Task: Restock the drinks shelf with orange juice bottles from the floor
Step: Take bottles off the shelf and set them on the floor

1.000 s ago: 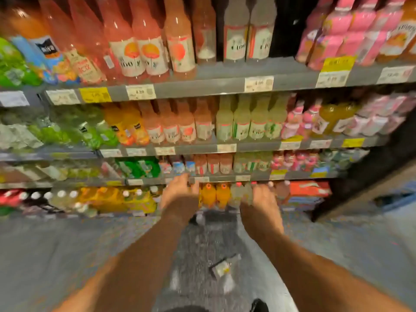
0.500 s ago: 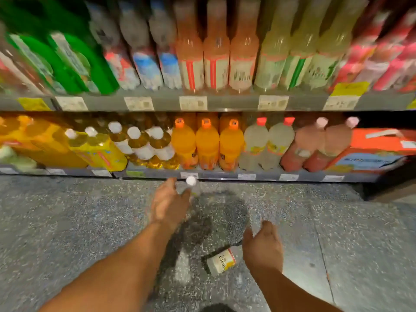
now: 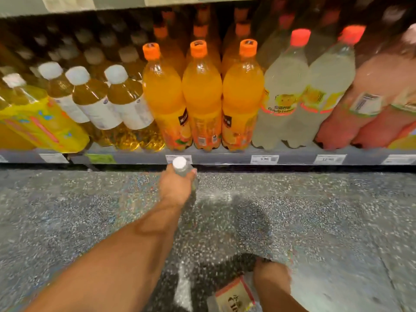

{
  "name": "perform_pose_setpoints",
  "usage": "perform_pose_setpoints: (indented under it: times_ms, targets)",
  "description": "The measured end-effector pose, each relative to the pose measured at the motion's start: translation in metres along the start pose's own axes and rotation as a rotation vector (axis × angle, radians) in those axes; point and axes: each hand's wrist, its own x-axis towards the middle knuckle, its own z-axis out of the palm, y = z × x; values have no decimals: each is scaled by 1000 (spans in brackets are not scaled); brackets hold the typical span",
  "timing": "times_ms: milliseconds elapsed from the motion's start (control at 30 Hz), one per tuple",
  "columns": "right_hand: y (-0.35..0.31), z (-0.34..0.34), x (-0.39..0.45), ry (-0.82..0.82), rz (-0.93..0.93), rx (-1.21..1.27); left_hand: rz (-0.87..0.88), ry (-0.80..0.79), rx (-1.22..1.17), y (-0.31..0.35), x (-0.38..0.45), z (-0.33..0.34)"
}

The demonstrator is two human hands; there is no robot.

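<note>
Left hand (image 3: 177,185) sits mid-frame just below the bottom shelf (image 3: 225,157) edge, fingers curled round a small clear bottle with a white cap (image 3: 180,164). Cap pokes up past the fingers, and the body is mostly hidden by the hand. It looks pale, not orange, so can't tell what's in it.

Right hand (image 3: 272,278) is low at the bottom right of centre, down at the floor (image 3: 337,221), right beside a second bottle lying on its side (image 3: 234,296) with a tan and red label. It looks to be touching the bottle, but whether the fingers are round it or just resting against it can't be told; the edge blur hides it.

Three big orange juice bottles (image 3: 202,95) with orange caps stand at the front centre of the shelf, packed shoulder to shoulder. Brown tea-like bottles with white caps (image 3: 96,100) stand to the left of them, and cloudy pale bottles with red caps (image 3: 283,91) to the right.

Handling judgement: the small bottles are likely plastic, light and stiff enough for one hand. They are smooth, so a bit slippery. Best grip is round the body below the shoulder; the neck is fine for a short lift. The one on the floor needs the fingers wrapped round its middle over the label, then tipped upright. Not fragile, though the walls dent if squeezed hard.
</note>
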Motion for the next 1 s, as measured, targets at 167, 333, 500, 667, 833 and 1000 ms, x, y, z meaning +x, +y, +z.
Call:
perform_pose_setpoints:
  times_ms: [167,333,500,667,833,1000]
  targets:
    - [-29,-4,4,24,-79,59,-42,-5,-29,8,5,2]
    - [-44,-19,-8,76,-158,272,-20,11,-49,12,-11,-6]
    - [-61,-71,-64,124,-501,243,75,-1,-100,37,-54,-68]
    - [-94,-198,-179,191,-751,264,197,-31,-81,110,-104,-188]
    - [-121,-370,-337,137,-660,593,293,-3,-105,233,-163,-341]
    - [-139,-526,-459,194,-751,772,387,-37,-85,382,-220,-481]
